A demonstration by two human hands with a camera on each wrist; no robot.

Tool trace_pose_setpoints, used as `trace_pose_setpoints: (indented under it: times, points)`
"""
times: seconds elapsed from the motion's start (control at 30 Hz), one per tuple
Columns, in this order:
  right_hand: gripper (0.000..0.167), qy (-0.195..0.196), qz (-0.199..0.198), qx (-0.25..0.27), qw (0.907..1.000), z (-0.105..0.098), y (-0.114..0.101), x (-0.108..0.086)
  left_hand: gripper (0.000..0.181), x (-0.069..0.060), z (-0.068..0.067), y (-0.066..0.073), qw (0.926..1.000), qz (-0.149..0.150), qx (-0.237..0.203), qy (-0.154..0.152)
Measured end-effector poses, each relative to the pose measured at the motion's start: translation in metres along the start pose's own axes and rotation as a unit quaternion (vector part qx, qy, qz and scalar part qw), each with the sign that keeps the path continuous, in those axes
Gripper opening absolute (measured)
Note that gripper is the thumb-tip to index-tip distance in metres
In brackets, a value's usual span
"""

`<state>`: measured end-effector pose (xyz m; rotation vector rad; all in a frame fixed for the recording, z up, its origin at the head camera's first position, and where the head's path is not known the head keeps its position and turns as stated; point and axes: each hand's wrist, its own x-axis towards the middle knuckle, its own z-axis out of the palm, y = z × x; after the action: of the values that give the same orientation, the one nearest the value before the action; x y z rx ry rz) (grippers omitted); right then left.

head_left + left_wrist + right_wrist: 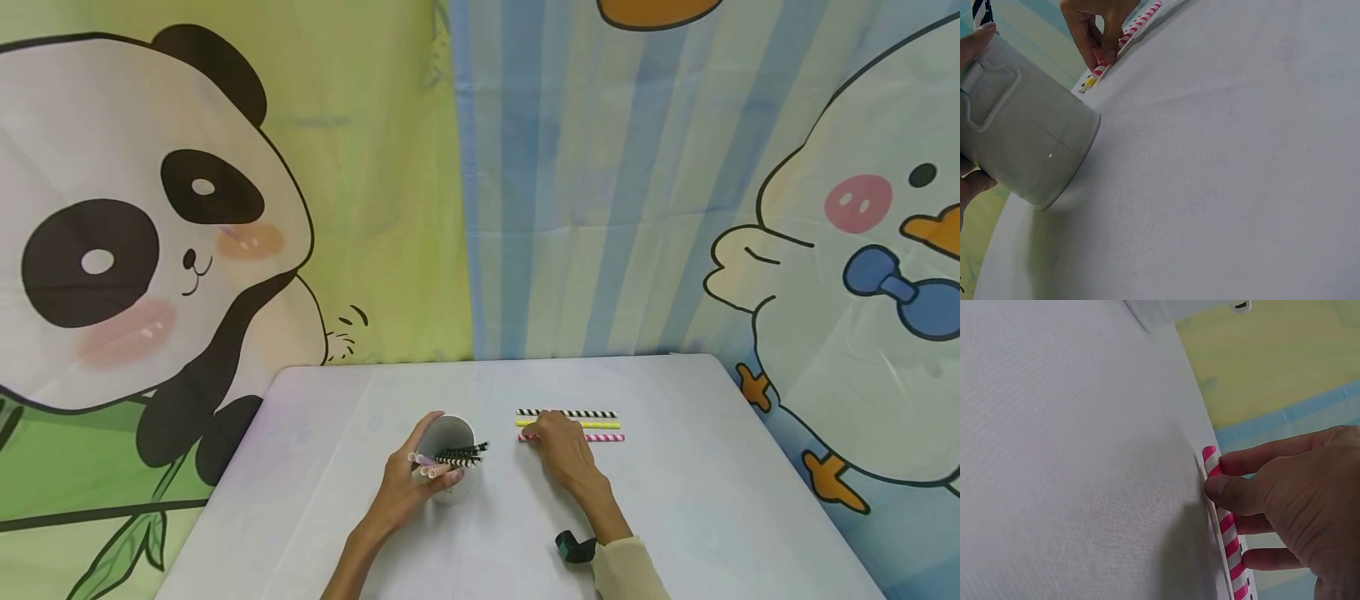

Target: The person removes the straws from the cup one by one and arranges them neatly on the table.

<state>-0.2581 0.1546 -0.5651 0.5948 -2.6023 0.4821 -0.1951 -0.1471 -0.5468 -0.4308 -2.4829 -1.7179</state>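
My left hand [401, 492] grips a white cup [452, 495], fingers on one side and thumb on the other. Several striped paper straws [463, 457], some black-and-white and some pale pink, stick out of its mouth. The left wrist view shows the cup's side and handle [1011, 100]. To its right, three straws lie side by side: black-and-white [600, 414], yellow-and-white [602, 425] and pink-and-white [609, 437]. My right hand [564, 450] pinches the pink straw [1232, 547] near its left end, seen closely in the right wrist view.
A black object [573, 547] is by the right sleeve [628, 568]. The white table [697, 500] has its far edge against a curtain [555, 192] with a panda on the left and a white bird on the right.
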Motion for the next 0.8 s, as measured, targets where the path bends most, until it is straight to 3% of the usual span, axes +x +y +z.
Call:
trace_pose_setpoints:
  times: [0.8]
  points:
    - [0.012,-0.02,0.015,-0.009,0.9997,0.002,-0.0007,0.0046,0.096,-0.0001,-0.0002,-0.0016,1.0,0.002,0.003,-0.004]
